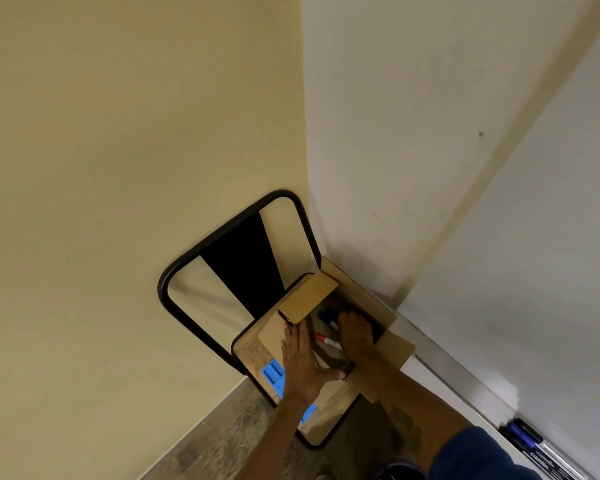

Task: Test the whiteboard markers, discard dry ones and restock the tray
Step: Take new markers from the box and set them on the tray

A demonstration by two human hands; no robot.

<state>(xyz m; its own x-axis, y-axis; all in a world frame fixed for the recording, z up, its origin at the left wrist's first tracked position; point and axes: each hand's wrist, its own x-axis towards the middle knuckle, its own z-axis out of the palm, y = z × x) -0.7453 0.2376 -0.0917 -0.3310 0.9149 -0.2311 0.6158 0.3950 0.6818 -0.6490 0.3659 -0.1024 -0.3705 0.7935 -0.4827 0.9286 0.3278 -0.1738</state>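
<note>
An open cardboard box (pixel 368 299) sits on a chair seat in the room's corner. Inside it lie a red-capped marker (pixel 323 339) and a blue-capped marker (pixel 327 318). My left hand (pixel 303 362) rests flat on the box's left flap and rim, holding it. My right hand (pixel 355 336) reaches down into the box, fingers curled among the markers; what they grasp is hidden. At the lower right, the whiteboard tray (pixel 465 379) carries a blue marker (pixel 523 436) and a black marker (pixel 548 462) lying side by side.
The chair (pixel 201 251) has a black metal frame and stands against the yellow wall. A blue eraser (pixel 272 374) lies on the seat beside the box. The whiteboard (pixel 551 271) fills the right side. Speckled floor shows below.
</note>
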